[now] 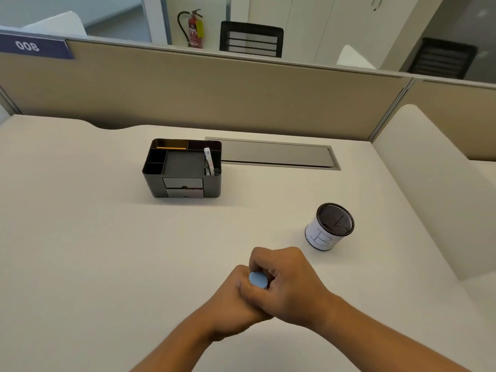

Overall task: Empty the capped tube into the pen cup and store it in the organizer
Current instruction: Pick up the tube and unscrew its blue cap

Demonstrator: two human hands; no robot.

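Observation:
Both hands meet low in the middle of the desk around the capped tube, of which only the round light-blue cap (258, 280) shows between the fingers. My left hand (233, 296) wraps the tube's hidden body from below. My right hand (284, 283) closes over the cap end from the right. The black mesh pen cup (329, 227), wrapped in white paper marked "B", stands upright to the upper right of the hands. The black desk organizer (185, 169) sits farther back at centre-left, with several open compartments and small front drawers.
A white marker (208, 160) and a dark pen stand in the organizer's right slot; a yellow pencil (171, 148) lies in its back slot. A grey cable-tray lid (276, 154) is set into the desk behind. Beige partition walls (214, 92) bound the back and right.

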